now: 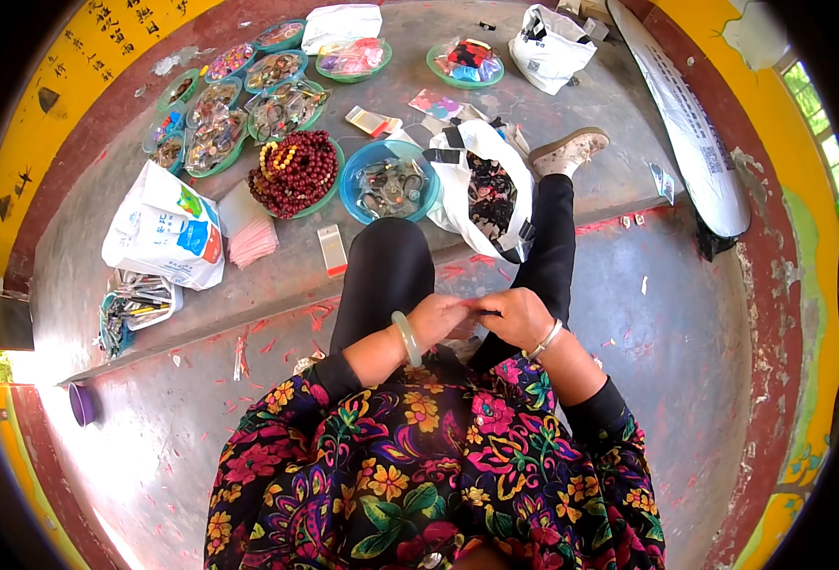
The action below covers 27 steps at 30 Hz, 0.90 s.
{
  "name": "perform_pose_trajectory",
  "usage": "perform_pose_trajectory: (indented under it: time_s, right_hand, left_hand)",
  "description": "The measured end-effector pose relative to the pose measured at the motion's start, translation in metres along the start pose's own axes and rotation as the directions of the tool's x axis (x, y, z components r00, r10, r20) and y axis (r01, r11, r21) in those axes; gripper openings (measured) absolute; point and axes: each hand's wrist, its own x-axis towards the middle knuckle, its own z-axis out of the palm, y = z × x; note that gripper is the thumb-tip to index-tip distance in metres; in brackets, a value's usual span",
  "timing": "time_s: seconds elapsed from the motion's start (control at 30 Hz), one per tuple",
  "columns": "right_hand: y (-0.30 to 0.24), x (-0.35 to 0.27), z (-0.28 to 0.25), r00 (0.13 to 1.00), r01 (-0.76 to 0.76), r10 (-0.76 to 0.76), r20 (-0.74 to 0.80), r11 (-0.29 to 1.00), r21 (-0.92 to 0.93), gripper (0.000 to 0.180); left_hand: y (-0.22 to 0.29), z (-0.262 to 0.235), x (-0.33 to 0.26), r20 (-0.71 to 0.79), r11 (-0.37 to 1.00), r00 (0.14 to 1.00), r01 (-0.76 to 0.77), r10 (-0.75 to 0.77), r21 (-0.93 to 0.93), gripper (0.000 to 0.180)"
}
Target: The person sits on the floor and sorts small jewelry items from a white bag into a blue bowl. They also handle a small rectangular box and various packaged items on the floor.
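Observation:
My left hand [440,319], with a pale green bangle [406,338] at its wrist, meets my right hand [517,317] above my lap. A silver bracelet [546,339] circles the right wrist. Fingers of both hands are pinched together, tip to tip; whatever lies between them is too small or hidden to name. Beyond the hands stands an open white bag [451,182] full of dark and reddish small pieces [492,193]. Left of it, a blue basin [351,180] holds small clear packets [391,187].
Dark red bead strings [296,180] fill a green basin; several more basins of trinkets sit behind. A white shopping bag [165,228], pink packets [251,241], a tool basket [144,302] and a small box [332,251] lie leftward. A long white package [690,123] rests at right. Red scraps litter the step.

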Motion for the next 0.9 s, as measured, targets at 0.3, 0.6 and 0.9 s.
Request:
perform_pose_trajectory:
  time_s: [0.3,0.6,0.9]
  right_hand:
    - [-0.019,0.003,-0.03,0.985,-0.151,0.139,0.099,0.981,0.123,0.021]
    - [-0.015,0.006,-0.03,0.967,-0.082,0.076,0.245,0.997,0.016,0.025]
    - [-0.026,0.023,-0.048,0.747,-0.408,0.285,0.6,0.91,0.075,0.027]
  left_hand:
    - [0.002,-0.002,0.002,-0.053,0.998,0.998,-0.018,0.015,-0.057,0.03]
    - [0.009,0.006,-0.004,-0.013,0.999,1.0,0.004,-0.005,-0.032,0.03]
    - [0.014,0.013,-0.007,-0.005,1.0,1.0,0.023,-0.023,-0.016,0.03]
